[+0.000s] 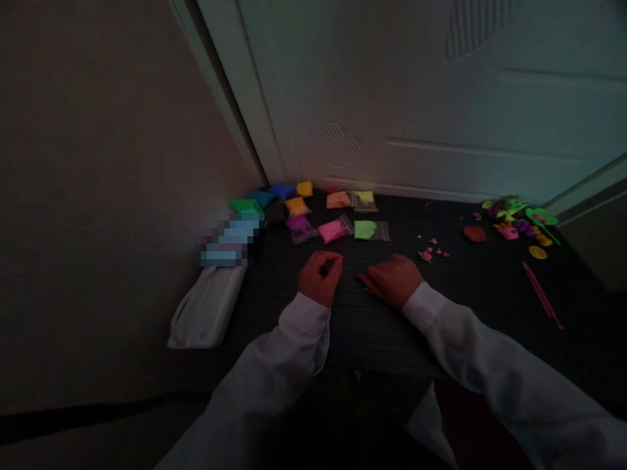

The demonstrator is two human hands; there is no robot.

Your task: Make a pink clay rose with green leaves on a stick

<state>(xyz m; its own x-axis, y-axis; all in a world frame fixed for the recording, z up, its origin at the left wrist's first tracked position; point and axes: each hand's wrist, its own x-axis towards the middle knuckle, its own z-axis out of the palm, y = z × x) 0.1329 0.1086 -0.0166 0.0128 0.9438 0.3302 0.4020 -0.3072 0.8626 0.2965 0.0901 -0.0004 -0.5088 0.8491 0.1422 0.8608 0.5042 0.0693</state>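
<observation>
My left hand point(319, 279) is over the middle of the dark table, thumb and forefinger closed in a pinch. Whatever lies between the tips is too small and dim to name. Just to its right, my right hand point(392, 281) rests low with its fingers curled together, the tips pointing at the left hand. Any thing in them is hidden. Beyond the hands lie bags of soft modelling clay: a pink bag point(332, 231), a light green bag point(365, 230) and a purple bag point(300, 226). Small pink and green clay bits point(426, 254) lie right of my right hand.
More clay bags, such as an orange bag point(296, 207) and a blue bag point(283, 190), lie behind. A white tray point(208, 310) stands left by the wall. Rightward are a reddish-brown clay disc point(475, 234), colourful clay shapes point(524, 225) and pink sticks point(541, 294).
</observation>
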